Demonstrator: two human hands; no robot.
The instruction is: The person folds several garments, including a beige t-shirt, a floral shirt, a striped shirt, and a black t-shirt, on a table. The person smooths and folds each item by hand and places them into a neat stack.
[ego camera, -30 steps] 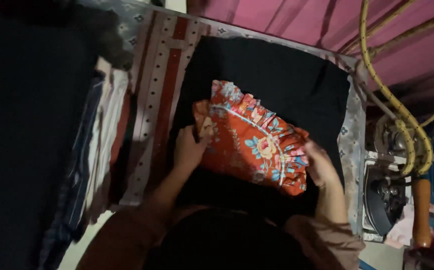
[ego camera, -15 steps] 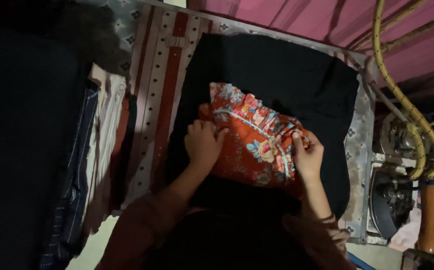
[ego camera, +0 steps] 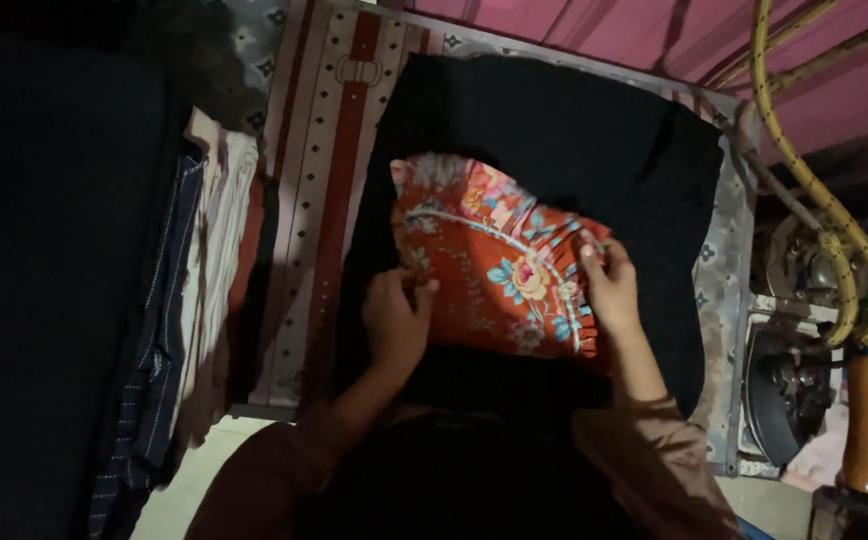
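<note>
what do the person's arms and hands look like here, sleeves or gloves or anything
Both hands are bare, with no gloves; any rings or a watch are too dim to make out. The left hand and right hand come out of long, loose sleeves of a dull pinkish-brown cloth that end near the wrists.
</note>
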